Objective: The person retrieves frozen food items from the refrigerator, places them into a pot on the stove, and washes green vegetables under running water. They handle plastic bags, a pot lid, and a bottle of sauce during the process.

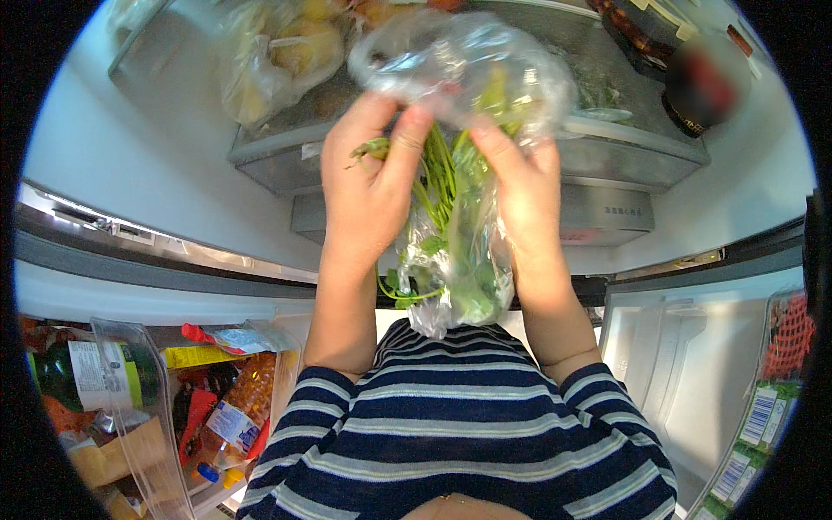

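Between my two hands hangs a clear plastic bag [484, 260] with a bunch of leafy green vegetables [442, 170] in and beside it. The stems run upward and the leaves hang low, close to my striped shirt. My left hand [367, 175] pinches the bag's loose upper part between thumb and finger, and a wilted stem pokes out beside it. On the other side, my right hand [523, 188] holds the bag near its mouth, thumb in front. The upper plastic billows over the fridge shelf and is blurred.
Behind the bag is an open fridge with a glass shelf [637, 146] and a drawer [608, 214]. A bag of yellowish produce [286, 58] lies upper left; a dark-lidded jar [705, 84] stands upper right. The left door rack [133, 416] holds bottles, the right one green packages [757, 422].
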